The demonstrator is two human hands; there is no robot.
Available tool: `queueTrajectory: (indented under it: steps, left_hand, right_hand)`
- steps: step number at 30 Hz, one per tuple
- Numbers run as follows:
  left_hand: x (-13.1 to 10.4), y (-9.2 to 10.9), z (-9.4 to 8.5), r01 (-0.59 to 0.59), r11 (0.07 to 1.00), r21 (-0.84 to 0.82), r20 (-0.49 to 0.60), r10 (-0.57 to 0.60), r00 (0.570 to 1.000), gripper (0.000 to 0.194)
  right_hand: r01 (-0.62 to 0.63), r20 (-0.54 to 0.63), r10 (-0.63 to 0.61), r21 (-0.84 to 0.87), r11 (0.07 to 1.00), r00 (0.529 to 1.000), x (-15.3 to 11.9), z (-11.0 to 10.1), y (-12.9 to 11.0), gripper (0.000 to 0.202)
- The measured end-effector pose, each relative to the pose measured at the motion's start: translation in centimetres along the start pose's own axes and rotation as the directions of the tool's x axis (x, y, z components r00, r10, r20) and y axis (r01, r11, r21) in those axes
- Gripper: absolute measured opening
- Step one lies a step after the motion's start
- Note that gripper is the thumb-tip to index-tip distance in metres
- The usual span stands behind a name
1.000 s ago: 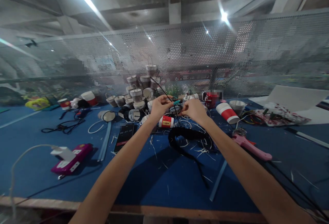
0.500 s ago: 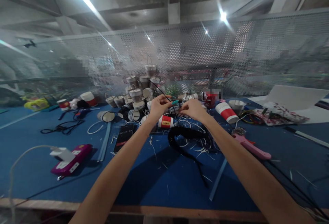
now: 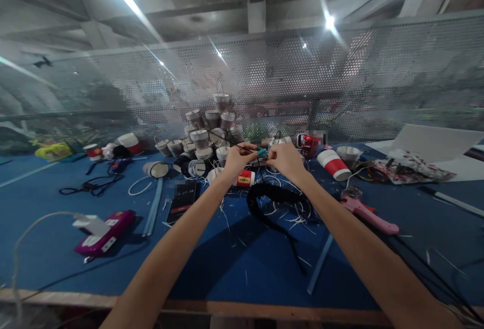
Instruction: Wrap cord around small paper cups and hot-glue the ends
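Above the middle of the table, my left hand (image 3: 241, 159) pinches a thin black strand (image 3: 227, 140) that runs up and to the left from its fingers. A small teal piece (image 3: 261, 152) shows at the left thumb tip; I cannot tell what it is. My right hand (image 3: 285, 160) is closed close beside it, fingertips nearly touching the left ones, and what they hold is hidden. Below both hands lies a bundle of fuzzy black stems (image 3: 278, 194), curved in an arch. Behind the left wrist lies a red and white paper cup (image 3: 245, 178).
Small white pots (image 3: 199, 139) are stacked at the back. A phone (image 3: 183, 201) and a purple power strip (image 3: 105, 233) lie left. To the right are a pink glue gun (image 3: 368, 213) and another red-white cup (image 3: 333, 165). White scraps litter the blue tabletop (image 3: 223, 268).
Both hands have drawn slightly closer together. The black strand now slants lower and flatter to the left, and the teal piece has shifted a little to the right.
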State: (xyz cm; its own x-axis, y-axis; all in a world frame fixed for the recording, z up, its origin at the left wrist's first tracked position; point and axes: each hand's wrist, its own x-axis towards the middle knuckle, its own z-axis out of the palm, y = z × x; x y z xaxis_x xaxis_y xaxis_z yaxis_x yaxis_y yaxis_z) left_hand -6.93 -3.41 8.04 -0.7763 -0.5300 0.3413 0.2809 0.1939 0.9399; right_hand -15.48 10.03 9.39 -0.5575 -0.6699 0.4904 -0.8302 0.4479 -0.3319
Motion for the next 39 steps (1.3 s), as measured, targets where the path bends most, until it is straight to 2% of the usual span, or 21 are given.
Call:
queueTrajectory:
  steps: [3,6,9,15,20,24,27,29,30,32,34,36,37,39]
  left_hand:
    - [0.2,0.0,-0.2,-0.027,0.998,0.049,-0.001,0.027,1.000,0.032]
    - [0.3,0.1,-0.4,-0.043,0.997,0.066,-0.013,0.044,0.999,0.031]
    - [0.3,0.3,-0.3,-0.055,0.995,0.078,-0.018,0.057,0.998,0.030]
    - [-0.1,-0.1,0.5,-0.017,1.000,-0.013,-0.070,0.016,0.997,0.033]
    - [-0.4,-0.7,1.2,0.018,0.997,-0.078,-0.081,-0.024,0.996,0.035]
    - [-0.5,0.0,0.9,-0.047,0.999,0.021,-0.125,0.050,0.991,0.036]
    - [-0.3,0.8,0.3,-0.094,0.995,-0.042,-0.174,0.085,0.981,0.033]
    - [-0.1,1.2,-0.1,-0.103,0.985,-0.138,-0.205,0.073,0.976,0.032]
    - [0.0,1.3,-0.3,-0.105,0.980,-0.169,-0.219,0.066,0.973,0.031]
    - [0.1,1.4,-0.5,-0.113,0.976,-0.187,-0.244,0.065,0.968,0.033]
    - [0.1,1.5,-0.6,-0.131,0.974,-0.187,-0.267,0.079,0.961,0.034]
    - [0.1,1.7,-0.7,-0.156,0.969,-0.192,-0.284,0.097,0.954,0.035]
    - [0.1,1.8,-0.7,-0.172,0.965,-0.196,-0.290,0.110,0.951,0.035]
    - [0.2,2.0,-0.8,-0.206,0.957,-0.203,-0.302,0.139,0.943,0.034]
  right_hand:
    - [0.029,0.016,-0.030,0.038,0.999,0.999,0.1,0.0,0.2,0.011]
    - [0.096,0.085,-0.105,0.105,0.990,0.991,0.4,-0.3,0.4,0.010]
    - [0.082,0.138,-0.093,0.086,0.993,0.986,0.4,-0.7,0.4,0.009]
    - [0.000,0.045,0.002,-0.037,0.999,0.999,0.1,-0.5,0.1,0.014]
    - [-0.028,-0.027,0.027,-0.046,0.999,0.999,0.0,0.2,0.1,0.021]
    - [0.025,-0.003,-0.025,0.064,0.998,1.000,0.3,0.2,0.2,0.017]
    - [0.005,0.109,-0.025,0.183,0.983,0.994,0.6,-0.4,0.7,0.015]
    - [-0.019,0.249,-0.041,0.235,0.972,0.968,0.6,-1.0,1.2,0.020]
    - [-0.021,0.341,-0.078,0.279,0.960,0.937,0.6,-1.2,1.5,0.023]
    - [-0.022,0.512,-0.204,0.400,0.916,0.834,0.4,-1.3,1.8,0.030]
    - [-0.029,0.595,-0.294,0.472,0.881,0.748,0.3,-0.9,1.9,0.047]
    - [0.007,0.590,-0.309,0.457,0.890,0.746,0.2,-0.3,1.7,0.062]
    - [0.035,0.573,-0.305,0.432,0.901,0.761,0.2,0.0,1.5,0.062]
    - [0.084,0.539,-0.320,0.417,0.905,0.779,0.1,0.3,1.2,0.049]
